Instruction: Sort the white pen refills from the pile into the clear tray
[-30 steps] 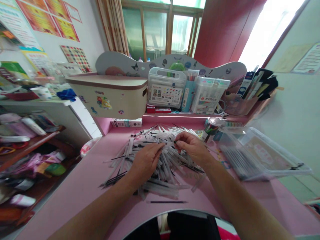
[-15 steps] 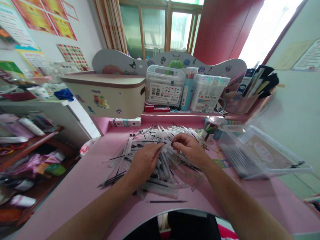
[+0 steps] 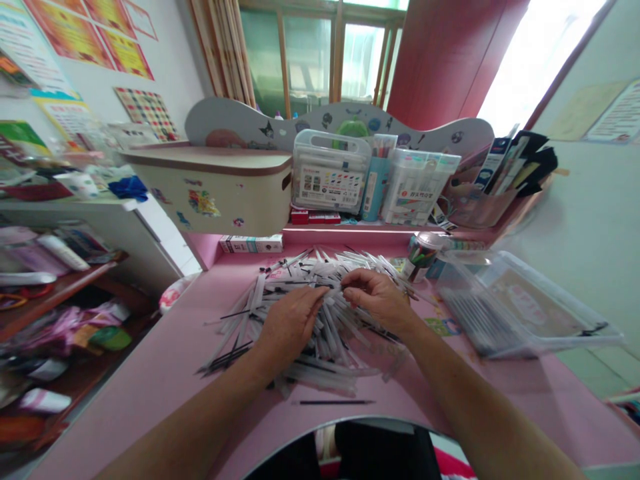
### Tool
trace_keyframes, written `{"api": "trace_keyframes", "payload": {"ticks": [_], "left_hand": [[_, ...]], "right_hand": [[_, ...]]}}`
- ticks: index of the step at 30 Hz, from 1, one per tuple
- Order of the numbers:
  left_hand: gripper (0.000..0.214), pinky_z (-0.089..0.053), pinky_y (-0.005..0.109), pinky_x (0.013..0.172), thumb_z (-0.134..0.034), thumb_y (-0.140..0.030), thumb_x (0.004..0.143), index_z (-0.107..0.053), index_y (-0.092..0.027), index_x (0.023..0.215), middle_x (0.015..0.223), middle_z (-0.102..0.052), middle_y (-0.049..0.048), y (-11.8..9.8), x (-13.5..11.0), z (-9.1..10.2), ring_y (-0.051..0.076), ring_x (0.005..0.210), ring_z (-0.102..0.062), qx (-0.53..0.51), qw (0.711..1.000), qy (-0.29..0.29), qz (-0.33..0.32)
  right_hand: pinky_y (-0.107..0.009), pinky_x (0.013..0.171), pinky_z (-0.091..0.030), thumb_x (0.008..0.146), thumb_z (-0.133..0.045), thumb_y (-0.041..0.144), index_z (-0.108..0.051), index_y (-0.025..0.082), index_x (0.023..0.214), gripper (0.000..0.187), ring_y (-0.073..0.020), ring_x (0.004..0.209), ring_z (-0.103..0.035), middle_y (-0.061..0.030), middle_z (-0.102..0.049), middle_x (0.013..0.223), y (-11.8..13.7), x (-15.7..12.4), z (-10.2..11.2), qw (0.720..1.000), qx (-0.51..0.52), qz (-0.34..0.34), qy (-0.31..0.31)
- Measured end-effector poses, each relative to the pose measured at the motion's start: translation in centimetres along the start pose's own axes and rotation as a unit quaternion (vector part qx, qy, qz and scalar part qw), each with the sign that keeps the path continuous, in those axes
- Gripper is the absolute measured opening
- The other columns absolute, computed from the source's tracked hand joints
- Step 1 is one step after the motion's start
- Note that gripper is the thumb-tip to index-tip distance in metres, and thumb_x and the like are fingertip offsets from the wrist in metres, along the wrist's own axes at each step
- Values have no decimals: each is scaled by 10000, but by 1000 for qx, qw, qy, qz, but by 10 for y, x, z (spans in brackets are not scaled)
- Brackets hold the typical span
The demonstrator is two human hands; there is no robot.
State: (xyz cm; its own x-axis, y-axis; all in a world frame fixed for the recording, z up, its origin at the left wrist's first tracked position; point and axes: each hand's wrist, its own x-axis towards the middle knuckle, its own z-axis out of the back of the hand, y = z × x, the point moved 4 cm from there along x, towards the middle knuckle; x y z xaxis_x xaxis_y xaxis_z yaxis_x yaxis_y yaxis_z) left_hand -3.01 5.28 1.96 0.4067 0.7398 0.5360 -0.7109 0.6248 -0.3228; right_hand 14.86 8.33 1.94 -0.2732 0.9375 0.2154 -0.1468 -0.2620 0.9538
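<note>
A heap of clear pen tubes and thin black refills (image 3: 320, 313) covers the middle of the pink desk (image 3: 165, 373). My left hand (image 3: 290, 323) rests on the heap, fingers curled around one clear tube. My right hand (image 3: 377, 297) is beside it, fingertips pinched on a thin piece at the end of that tube. The two hands nearly touch. One black refill (image 3: 333, 402) lies alone near the desk's front edge.
A clear plastic tray (image 3: 520, 310) holding several dark pens sits at the right. A small cup of pens (image 3: 420, 253) stands behind the heap. Marker boxes (image 3: 330, 173), a cream box (image 3: 215, 180) and a holder occupy the back shelf. Cluttered shelves stand left.
My right hand has shifted slightly left toward my left hand, and the fingertips have closed in on the tube end. The heap is otherwise unchanged.
</note>
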Motion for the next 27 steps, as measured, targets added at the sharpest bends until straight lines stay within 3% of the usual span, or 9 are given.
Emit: {"api": "trace_keyframes", "payload": {"ticks": [4, 7, 12, 14, 17, 19, 23, 27], "left_hand": [[294, -550, 375, 868, -450, -190, 961, -657, -200, 1169, 1065, -737, 84, 0, 0, 0, 229, 969, -688, 5, 1000, 5, -7], [290, -547, 376, 859, -443, -179, 963, -666, -190, 1148, 1038, -736, 87, -1, 0, 1, 229, 948, -686, 8, 1000, 10, -12], [299, -546, 363, 839, -429, -176, 968, -665, -199, 1150, 1004, -733, 82, -3, -1, 0, 222, 925, -679, 13, 1000, 5, -24], [290, -545, 364, 851, -435, -181, 970, -661, -198, 1151, 1017, -732, 80, -2, -1, 0, 220, 936, -678, 11, 1000, 2, -24], [280, -546, 376, 866, -448, -178, 968, -653, -185, 1159, 1041, -732, 84, -1, -1, 0, 223, 950, -680, 13, 1000, 0, -18], [275, -548, 382, 866, -455, -170, 965, -653, -175, 1155, 1045, -732, 88, 0, -1, 0, 227, 953, -682, 16, 1000, 0, -18], [270, -555, 376, 834, -456, -155, 962, -660, -167, 1138, 1012, -733, 88, -1, -1, -1, 226, 921, -683, 20, 999, 4, -28], [281, -556, 382, 820, -449, -133, 957, -658, -152, 1143, 993, -730, 94, -3, -1, -1, 231, 902, -679, 16, 999, 5, -41]], "right_hand": [[-239, 598, -438, 779, -621, 214, -660, 203, 906, 133, -111, 624, -555, 23, -639, 774, 1, -1, 1, 999, -40, 7, 2], [-240, 610, -405, 836, -593, 240, -648, 194, 821, 74, -113, 621, -534, 31, -615, 706, 6, -3, 2, 993, -118, 25, 2], [-248, 568, -323, 942, -483, 347, -533, 193, 621, 359, -115, 566, -450, 42, -464, 543, 11, -5, 0, 983, -180, 33, 15], [-249, 586, -335, 953, -460, 357, -558, 192, 676, 337, -121, 599, -461, 33, -489, 589, 12, -6, -1, 985, -169, 40, 22], [-244, 632, -378, 881, -535, 261, -596, 191, 933, 106, -125, 675, -490, 15, -567, 783, 15, -8, -1, 986, -153, 58, 29], [-248, 669, -396, 832, -553, 182, -577, 197, 993, 164, -125, 713, -489, 3, -557, 870, 17, -8, -1, 982, -171, 80, 24], [-284, 771, -401, 892, -511, 185, -577, 191, 840, 83, -146, 826, -503, -20, -509, 907, 21, -7, -1, 970, -204, 131, 21], [-305, 802, -393, 972, -435, 261, -534, 186, 688, 310, -157, 854, -509, -29, -500, 872, 20, -6, -2, 970, -207, 124, 33]]}}
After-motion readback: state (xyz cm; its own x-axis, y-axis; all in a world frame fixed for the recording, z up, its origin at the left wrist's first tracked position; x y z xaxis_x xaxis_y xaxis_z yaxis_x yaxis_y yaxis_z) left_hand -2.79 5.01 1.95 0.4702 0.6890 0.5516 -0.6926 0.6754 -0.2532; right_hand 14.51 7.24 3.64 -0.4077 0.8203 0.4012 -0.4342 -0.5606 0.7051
